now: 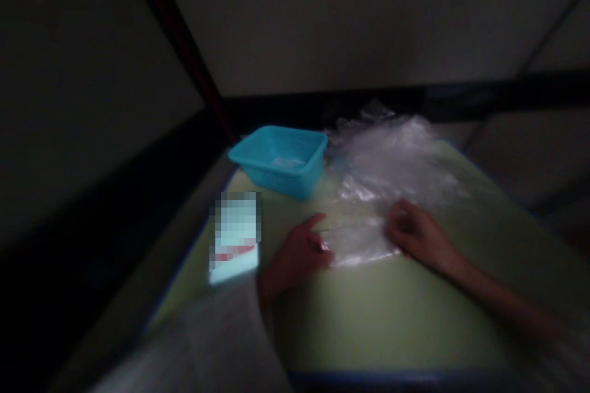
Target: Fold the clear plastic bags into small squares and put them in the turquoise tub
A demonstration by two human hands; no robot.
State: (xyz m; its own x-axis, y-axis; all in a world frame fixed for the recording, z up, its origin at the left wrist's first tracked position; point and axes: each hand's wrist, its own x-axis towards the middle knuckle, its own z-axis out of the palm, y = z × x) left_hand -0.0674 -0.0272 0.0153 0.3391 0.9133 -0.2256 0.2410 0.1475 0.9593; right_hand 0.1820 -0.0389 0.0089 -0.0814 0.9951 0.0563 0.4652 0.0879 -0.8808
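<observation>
The person's left hand (pixel 299 255) is pinching the left end of a clear plastic piece (pixel 362 244), and the right hand (pixel 417 234) is gripping its right end; it is stretching between them over the yellow-green table (pixel 369 319), nearer than the crumpled plastic heap (pixel 396 156) and blue basin (pixel 281 182).

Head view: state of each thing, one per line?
Clear plastic piece: laid out, see-through
Left hand: partly curled at its left end; grip unclear
Right hand: fingers curled at its right end; grip unclear
Plastic pile: loose, crumpled
Blue basin: upright, open-topped; contents unclear
Rectangular item: bright, partly pixelated
</observation>
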